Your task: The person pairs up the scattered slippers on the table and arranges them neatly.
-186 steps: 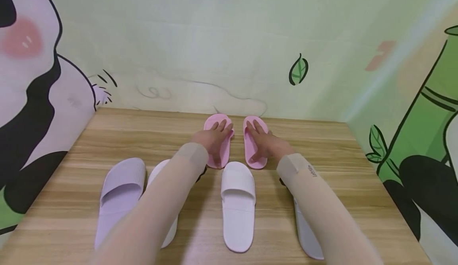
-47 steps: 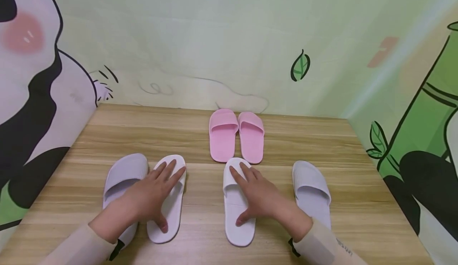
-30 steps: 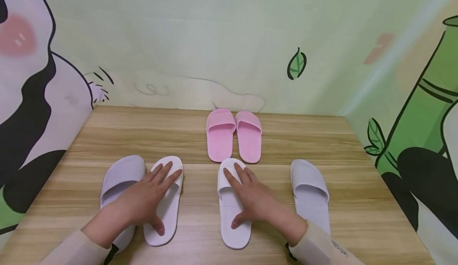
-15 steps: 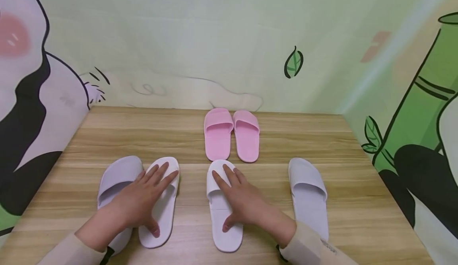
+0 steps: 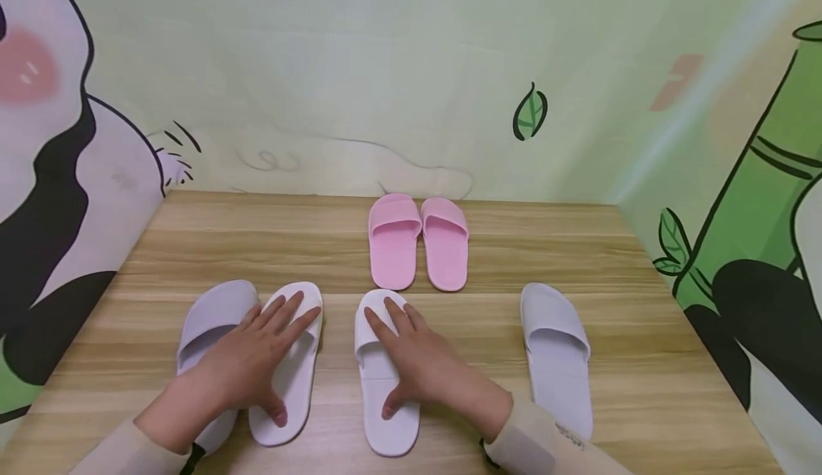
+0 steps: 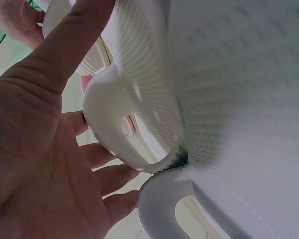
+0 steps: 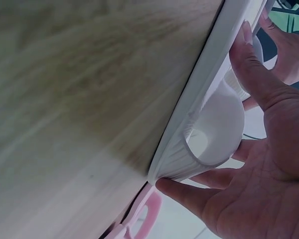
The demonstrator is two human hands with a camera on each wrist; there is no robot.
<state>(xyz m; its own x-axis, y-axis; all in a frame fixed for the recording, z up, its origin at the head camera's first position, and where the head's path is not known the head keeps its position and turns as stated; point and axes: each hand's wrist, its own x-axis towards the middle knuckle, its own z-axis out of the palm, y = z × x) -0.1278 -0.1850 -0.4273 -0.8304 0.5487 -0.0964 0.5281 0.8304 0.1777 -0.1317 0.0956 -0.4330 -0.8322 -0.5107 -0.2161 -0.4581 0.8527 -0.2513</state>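
Observation:
My left hand (image 5: pixel 253 357) lies spread over the left white slipper (image 5: pixel 298 400), fingers on its strap and thumb on the footbed. Fingers and thumb of my right hand (image 5: pixel 420 364) stretch over the right white slipper (image 5: pixel 392 432) in the same way. A short gap of floor separates the two white slippers. Left of the pair, a pale lavender slipper (image 5: pixel 218 300) is partly covered by my left hand and forearm. In the right wrist view, the fingertips of the right hand (image 7: pixel 249 194) touch the white slipper's strap (image 7: pixel 214 124).
Two pink slippers, left (image 5: pixel 393 257) and right (image 5: pixel 447 257), stand side by side against the back wall (image 5: pixel 308 90). Another pale lavender slipper (image 5: pixel 559 368) lies apart at right, beyond my right forearm. Painted walls bound the wooden floor (image 5: pixel 642 389).
Earlier, both hands were at the pink slippers, which stood apart and are now together. Since then, the right hand has slid the right white slipper leftward, narrowing the gap to the left one.

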